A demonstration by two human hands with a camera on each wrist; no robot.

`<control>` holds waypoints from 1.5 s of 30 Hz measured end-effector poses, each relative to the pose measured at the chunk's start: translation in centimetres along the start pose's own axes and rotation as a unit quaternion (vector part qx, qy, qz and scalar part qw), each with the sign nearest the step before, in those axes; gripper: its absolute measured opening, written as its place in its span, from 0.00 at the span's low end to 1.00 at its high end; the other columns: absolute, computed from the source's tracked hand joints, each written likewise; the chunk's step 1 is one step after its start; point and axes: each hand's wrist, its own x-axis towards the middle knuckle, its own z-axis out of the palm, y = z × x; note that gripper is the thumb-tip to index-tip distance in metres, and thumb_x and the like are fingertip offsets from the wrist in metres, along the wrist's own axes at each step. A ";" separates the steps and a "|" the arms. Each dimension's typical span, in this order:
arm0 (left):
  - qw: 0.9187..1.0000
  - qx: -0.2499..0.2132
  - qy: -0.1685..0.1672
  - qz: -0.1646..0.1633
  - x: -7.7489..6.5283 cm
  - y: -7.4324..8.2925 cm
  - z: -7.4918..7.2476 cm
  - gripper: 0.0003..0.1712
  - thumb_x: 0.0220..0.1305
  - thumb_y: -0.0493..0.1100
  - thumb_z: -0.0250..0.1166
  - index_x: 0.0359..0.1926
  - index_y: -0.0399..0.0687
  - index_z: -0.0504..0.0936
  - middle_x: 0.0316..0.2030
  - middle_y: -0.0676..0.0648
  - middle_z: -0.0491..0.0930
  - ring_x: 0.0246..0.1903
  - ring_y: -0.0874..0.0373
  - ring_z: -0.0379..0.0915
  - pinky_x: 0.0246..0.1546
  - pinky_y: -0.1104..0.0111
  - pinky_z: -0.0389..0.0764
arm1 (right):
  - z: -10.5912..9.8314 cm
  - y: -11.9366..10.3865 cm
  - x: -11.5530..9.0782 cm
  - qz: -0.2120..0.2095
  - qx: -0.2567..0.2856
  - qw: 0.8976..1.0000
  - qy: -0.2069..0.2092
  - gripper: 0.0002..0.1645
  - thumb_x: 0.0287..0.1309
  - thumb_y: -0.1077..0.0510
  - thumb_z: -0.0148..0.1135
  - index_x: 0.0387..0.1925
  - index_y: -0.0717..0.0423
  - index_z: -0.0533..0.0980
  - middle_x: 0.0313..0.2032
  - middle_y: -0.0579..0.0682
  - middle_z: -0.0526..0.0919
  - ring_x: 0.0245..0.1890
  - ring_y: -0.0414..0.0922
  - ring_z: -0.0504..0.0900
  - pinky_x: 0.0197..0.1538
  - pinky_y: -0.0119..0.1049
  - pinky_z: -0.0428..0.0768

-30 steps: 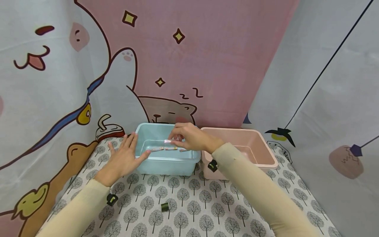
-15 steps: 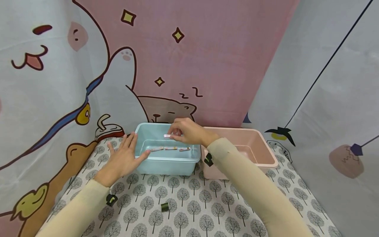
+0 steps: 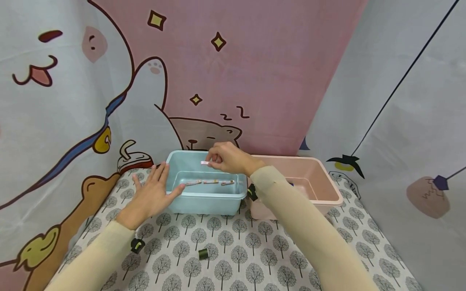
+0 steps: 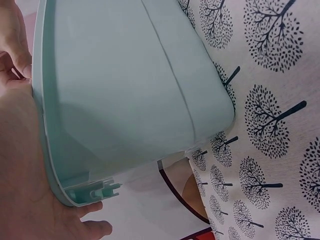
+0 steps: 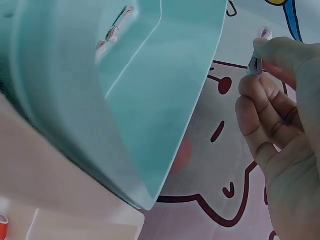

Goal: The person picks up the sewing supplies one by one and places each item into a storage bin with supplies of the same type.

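Note:
My right hand [image 3: 231,158] is raised over the right part of the light blue bin [image 3: 207,205], pinching a small pale pink clip [image 3: 205,163] between thumb and fingers. In the right wrist view the clip [image 5: 256,60] looks like a narrow folded piece with a dark gap inside. My left hand [image 3: 150,197] lies over the bin's left end, its fingers spread and straight. Against that hand runs the bin's rim [image 4: 40,100] in the left wrist view. Three small patterned clips [image 3: 210,182] lie in a row inside the blue bin.
To the right, close against the blue bin, stands a pink bin [image 3: 329,202], partly behind my right forearm. An orange-red item [image 5: 3,227] shows in it. A small dark green spool [image 3: 203,254] sits on the tree-print cloth [image 3: 238,234]. A cartoon-printed curtain [image 3: 269,81] hangs behind.
My right hand has risen a little with the pink clip, uncovering the rightmost clip in the blue bin. The left hand stays in place.

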 end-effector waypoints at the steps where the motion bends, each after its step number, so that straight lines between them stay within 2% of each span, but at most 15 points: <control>1: 1.000 0.000 0.000 0.000 0.0 0.0 0.0 0.67 0.85 0.85 0.44 0.96 0.35 0.43 0.96 0.33 0.39 0.95 0.25 0.32 0.79 0.11 0.19 | 0.0 0.0 0.0 0.002 -0.001 1.000 -0.001 0.08 0.81 0.57 0.75 0.53 0.55 0.93 0.42 0.50 0.89 0.40 0.40 0.85 0.47 0.29 0.87; 7: 1.000 0.002 0.002 0.000 0.0 0.2 -0.2 0.66 0.86 0.82 0.47 0.96 0.36 0.43 0.96 0.33 0.39 0.95 0.25 0.32 0.79 0.11 0.19 | 0.0 0.3 -0.3 0.022 -0.007 1.000 -0.006 0.09 0.82 0.57 0.74 0.54 0.56 0.93 0.45 0.53 0.91 0.44 0.45 0.90 0.52 0.34 0.92; 11: 1.000 -0.002 0.000 0.001 0.0 0.3 -0.2 0.64 0.87 0.79 0.50 0.96 0.36 0.42 0.96 0.33 0.39 0.95 0.25 0.32 0.79 0.11 0.18 | 0.0 0.4 -0.6 0.052 -0.021 0.998 -0.012 0.12 0.81 0.56 0.76 0.58 0.56 0.92 0.50 0.58 0.92 0.47 0.48 0.93 0.55 0.39 0.94; 17: 1.000 0.002 0.001 0.004 0.1 0.4 -0.3 0.66 0.86 0.83 0.45 0.96 0.37 0.42 0.96 0.34 0.38 0.95 0.25 0.32 0.79 0.12 0.19 | 0.1 0.6 -1.3 0.089 -0.034 0.995 -0.017 0.14 0.79 0.57 0.77 0.60 0.56 0.92 0.54 0.61 0.92 0.47 0.50 0.94 0.57 0.43 0.95; 21: 1.000 0.008 0.001 0.004 0.2 0.4 -0.4 0.68 0.84 0.86 0.41 0.96 0.38 0.42 0.96 0.34 0.38 0.95 0.25 0.33 0.79 0.12 0.19 | 0.0 0.7 -1.7 0.087 -0.036 0.996 -0.011 0.12 0.79 0.58 0.76 0.58 0.56 0.92 0.53 0.61 0.93 0.47 0.51 0.94 0.55 0.44 0.95; 29: 1.000 0.009 0.000 0.001 0.1 0.3 -0.3 0.65 0.86 0.82 0.46 0.96 0.37 0.42 0.96 0.34 0.39 0.95 0.25 0.33 0.79 0.11 0.19 | -0.2 0.4 -2.4 0.086 -0.037 0.996 -0.013 0.11 0.80 0.57 0.75 0.57 0.54 0.93 0.53 0.60 0.93 0.46 0.49 0.94 0.53 0.42 0.95; 37: 1.000 0.008 -0.006 -0.003 0.0 0.2 -0.2 0.68 0.84 0.86 0.41 0.96 0.37 0.42 0.96 0.34 0.38 0.95 0.25 0.32 0.79 0.11 0.19 | 0.0 -0.3 -3.2 0.068 -0.034 0.997 -0.005 0.11 0.80 0.58 0.75 0.57 0.54 0.93 0.52 0.59 0.93 0.46 0.48 0.95 0.52 0.41 0.95; 45: 1.000 0.009 -0.005 -0.003 0.0 0.2 -0.1 0.68 0.84 0.86 0.41 0.96 0.38 0.42 0.96 0.34 0.38 0.95 0.25 0.33 0.79 0.11 0.20 | 0.0 -1.1 -4.3 0.055 -0.021 0.998 0.002 0.12 0.80 0.58 0.75 0.59 0.55 0.92 0.53 0.56 0.92 0.49 0.50 0.95 0.51 0.40 0.94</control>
